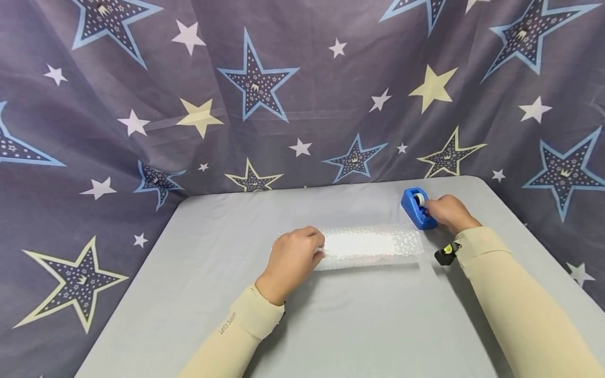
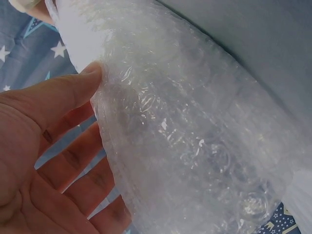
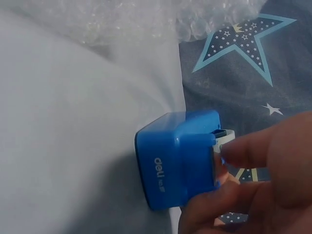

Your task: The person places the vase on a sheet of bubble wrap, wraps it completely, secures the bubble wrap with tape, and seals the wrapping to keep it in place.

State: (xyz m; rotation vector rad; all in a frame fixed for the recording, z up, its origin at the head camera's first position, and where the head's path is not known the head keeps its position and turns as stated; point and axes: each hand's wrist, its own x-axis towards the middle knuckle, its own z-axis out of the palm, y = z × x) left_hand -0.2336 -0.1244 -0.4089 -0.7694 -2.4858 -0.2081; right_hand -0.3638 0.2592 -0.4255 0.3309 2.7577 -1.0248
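Observation:
A roll-shaped bundle of clear bubble wrap (image 1: 408,242) lies across the middle of the table, something white showing through it. My left hand (image 1: 294,257) grips its left end. In the left wrist view, the thumb (image 2: 91,78) presses one face of the wrap while the fingers lie behind its edge. To the right, just beyond the bundle, stands a blue tape dispenser (image 1: 416,212) with a small white-cored tape roll (image 1: 419,199). My right hand (image 1: 451,212) is at the dispenser, thumb and index finger pinching at the tape by its roll, seen close in the right wrist view.
A pale grey cloth covers the table (image 1: 227,236). Behind it and along both sides hangs a dark curtain (image 1: 302,94) printed with stars. A black wrist device (image 1: 446,255) hangs under the right sleeve, near the bundle's right end.

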